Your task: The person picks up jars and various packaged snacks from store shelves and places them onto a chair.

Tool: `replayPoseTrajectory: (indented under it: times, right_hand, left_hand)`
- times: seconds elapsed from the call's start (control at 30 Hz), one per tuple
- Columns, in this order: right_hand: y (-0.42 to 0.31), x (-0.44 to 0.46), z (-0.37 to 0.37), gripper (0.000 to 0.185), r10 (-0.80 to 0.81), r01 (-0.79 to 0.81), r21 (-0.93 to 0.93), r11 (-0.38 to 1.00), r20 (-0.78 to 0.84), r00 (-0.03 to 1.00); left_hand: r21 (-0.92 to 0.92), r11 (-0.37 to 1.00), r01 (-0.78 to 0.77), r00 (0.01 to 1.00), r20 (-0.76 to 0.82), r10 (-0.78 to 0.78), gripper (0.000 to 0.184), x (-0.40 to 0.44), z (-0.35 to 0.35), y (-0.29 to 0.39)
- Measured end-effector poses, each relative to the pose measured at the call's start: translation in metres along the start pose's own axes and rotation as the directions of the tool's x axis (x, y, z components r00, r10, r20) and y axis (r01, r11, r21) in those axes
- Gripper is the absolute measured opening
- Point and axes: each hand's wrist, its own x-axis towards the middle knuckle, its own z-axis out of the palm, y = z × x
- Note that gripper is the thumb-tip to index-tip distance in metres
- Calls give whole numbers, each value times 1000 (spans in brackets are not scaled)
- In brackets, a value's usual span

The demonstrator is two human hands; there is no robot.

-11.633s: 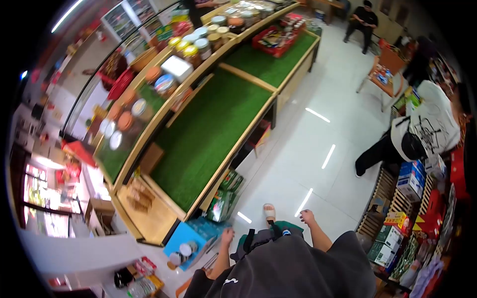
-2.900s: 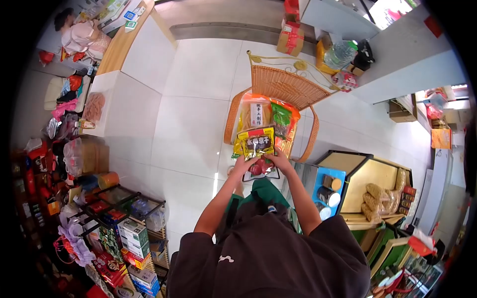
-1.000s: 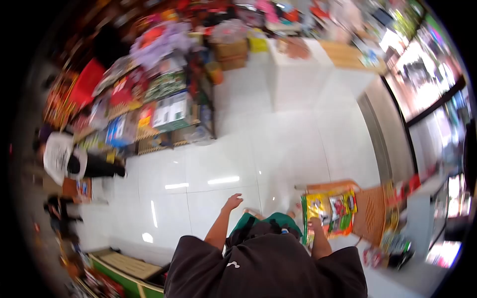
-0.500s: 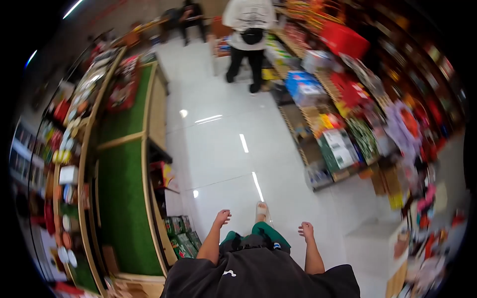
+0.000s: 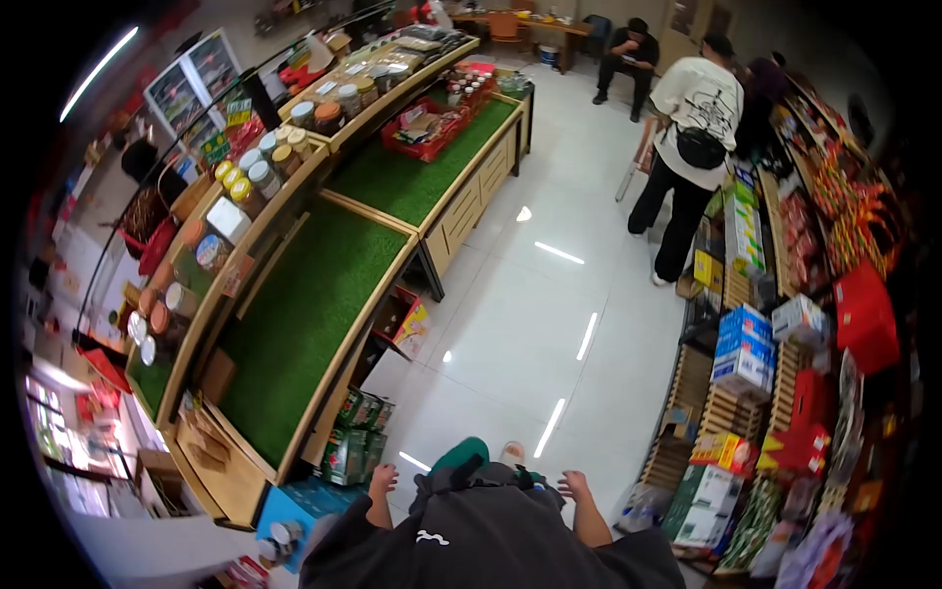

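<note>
My left hand (image 5: 384, 479) hangs beside my body with its fingers loosely bent and apart, nothing in it. Nearest to it are green cartons (image 5: 346, 454) stacked on the floor under the display stand. On the other side, my right hand (image 5: 573, 485) is held out over the white floor, fingers slightly curled and apart, also holding nothing. Neither hand touches any goods. To the left stands a wooden display stand lined with green turf (image 5: 304, 324), with several jars (image 5: 263, 177) along its upper shelf.
A tiled aisle (image 5: 520, 334) runs ahead between the stand and slatted shelves of boxed goods (image 5: 743, 353) on the right. A person in a white top (image 5: 699, 108) stands in the aisle; another sits farther back (image 5: 628, 64). A blue box (image 5: 312, 506) is by the stand's near corner.
My view has swung left, so the turf-lined stand shows more fully and the aisle slants to the right. Both hands sit lower in view and closer to my body, still without anything in them.
</note>
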Motion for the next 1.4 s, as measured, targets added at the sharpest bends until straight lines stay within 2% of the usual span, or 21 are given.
replayPoseTrajectory:
  times: [0.13,0.23,0.43,0.53,0.6,0.67,0.7,0.73,0.8,0.83,0.87,0.97,1.03,1.07,1.1,1.13,1.17,1.23,1.27,1.33,1.4]
  right_hand:
    - [-119,49,0,38,-164,174,-110,979,92,982]
    - [-210,66,13,38,-226,240,-157,958,102,969]
    - [-314,85,16,39,-362,371,-201,907,82,929]
    - [-329,92,5,36,-201,203,-170,964,32,979]
    - [-338,104,-3,34,-56,64,-260,963,36,998]
    - [-359,111,-9,34,35,-20,-337,941,39,999]
    - [-366,110,-11,33,33,-35,-280,959,-12,999]
    - [-376,112,-10,33,32,-45,-219,975,-62,998]
    - [-404,119,-11,34,18,-20,-183,983,-14,1000]
    - [-423,128,-10,35,-6,10,-149,989,27,1000]
    - [-438,145,-9,37,23,-23,-139,990,-1,1000]
    - [-487,196,-6,40,72,-74,-104,992,-25,997]
    - [-532,234,-5,41,81,-78,-170,982,11,997]
    - [-553,249,-5,43,91,-82,-219,972,32,995]
    - [-579,259,-7,44,63,-50,-191,980,63,996]
    - [-608,279,-7,43,59,-43,-270,962,54,997]
    - [-634,303,-3,42,57,-36,-344,938,50,997]
    - [-684,347,0,35,-35,71,-233,970,158,987]
    - [-716,355,5,35,-94,127,-219,967,158,983]
    - [-787,371,13,37,-223,250,-182,951,155,962]
    - [-845,367,18,38,-358,388,-207,898,169,918]
  left_hand:
    - [139,981,139,988,45,-146,36,-11,54,2]
    - [121,983,136,976,152,-154,37,-10,79,13]
    - [303,932,199,959,133,-249,26,76,111,77]
    - [388,921,34,992,99,-78,28,150,136,165]
    - [405,886,-228,974,108,201,29,199,164,243]
    - [482,739,-470,861,68,504,30,238,198,333]
    - [495,679,-543,831,202,518,34,266,215,376]
    - [401,726,-559,799,26,601,32,264,238,430]
    - [135,791,-597,802,97,589,34,236,269,536]
    - [61,740,-670,736,185,651,32,231,284,579]
    - [-21,717,-697,701,187,688,31,226,304,614]
    - [-33,678,-734,661,194,725,29,186,328,688]
    - [41,590,-806,582,236,778,28,178,339,717]
    - [54,600,-798,596,223,772,28,188,341,718]
    - [143,580,-802,597,225,770,29,210,344,703]
    - [230,551,-802,594,220,774,29,223,340,695]
    - [359,597,-718,687,224,692,29,222,330,688]
    - [539,646,-540,837,266,478,29,240,306,658]
    - [510,775,-374,920,99,379,28,256,301,630]
    - [519,754,-402,915,199,351,27,273,281,587]
    - [179,983,-39,999,-25,44,27,217,286,605]
